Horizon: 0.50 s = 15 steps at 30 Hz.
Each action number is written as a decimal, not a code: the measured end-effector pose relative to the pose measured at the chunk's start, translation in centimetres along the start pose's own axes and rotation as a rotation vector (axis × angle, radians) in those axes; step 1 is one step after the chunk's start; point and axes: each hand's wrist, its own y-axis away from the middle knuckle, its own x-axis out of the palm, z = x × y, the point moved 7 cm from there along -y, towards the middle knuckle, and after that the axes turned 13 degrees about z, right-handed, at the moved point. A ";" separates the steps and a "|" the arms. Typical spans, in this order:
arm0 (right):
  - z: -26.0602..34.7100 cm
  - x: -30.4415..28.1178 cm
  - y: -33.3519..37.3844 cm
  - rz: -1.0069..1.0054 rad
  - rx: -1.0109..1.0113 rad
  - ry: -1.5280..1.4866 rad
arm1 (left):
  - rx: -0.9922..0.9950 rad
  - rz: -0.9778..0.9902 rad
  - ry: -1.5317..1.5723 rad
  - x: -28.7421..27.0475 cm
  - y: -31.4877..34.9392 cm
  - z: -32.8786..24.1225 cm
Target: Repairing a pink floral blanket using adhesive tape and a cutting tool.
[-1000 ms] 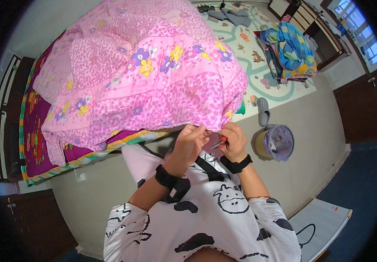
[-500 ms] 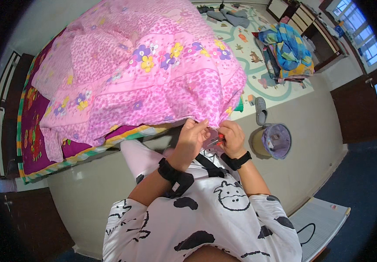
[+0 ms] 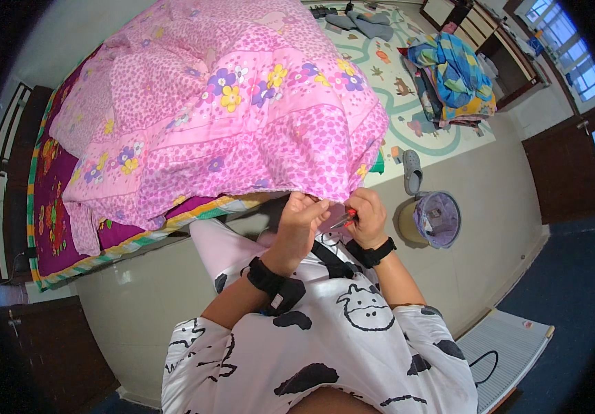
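A pink flowered quilt cover [image 3: 242, 131] lies over the bed, and its near corner is drawn toward me. My left hand [image 3: 301, 217] is closed at the cover's hem, thumb and fingers pinching the edge. Close beside it, my right hand [image 3: 368, 214] is also closed, with its fingertips at the corner of the hem. Small red-handled scissors [image 3: 346, 219] rest in that right hand, the metal blades pointing toward my left hand. My fingers partly hide the handles and the bit of hem between them.
Beneath the cover is a maroon bedspread [image 3: 55, 207] with a striped border. On the floor at right stand a bin [image 3: 442, 219] with a lilac liner and a grey clog [image 3: 412, 172]. Folded bedding [image 3: 452, 83] is piled on a patterned mat [image 3: 408, 131]. A white panel [image 3: 508, 352] is lower right.
The right hand and the scissors have shifted up slightly, and the left hand has turned a little at the hem. The cover's near edge has moved slightly.
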 end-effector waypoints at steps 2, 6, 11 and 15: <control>0.2 -0.1 -0.2 -0.008 -0.028 0.019 | -0.003 -0.017 0.012 -0.6 0.0 0.5; 0.2 -0.2 -0.1 -0.006 -0.053 0.041 | -0.010 0.022 0.012 -1.3 0.1 0.9; 0.3 -0.2 0.1 0.027 -0.038 0.028 | -0.127 -0.061 0.113 -0.8 0.3 0.3; -0.1 -0.3 0.1 0.008 0.042 -0.018 | -0.136 -0.069 0.006 -1.7 0.5 0.6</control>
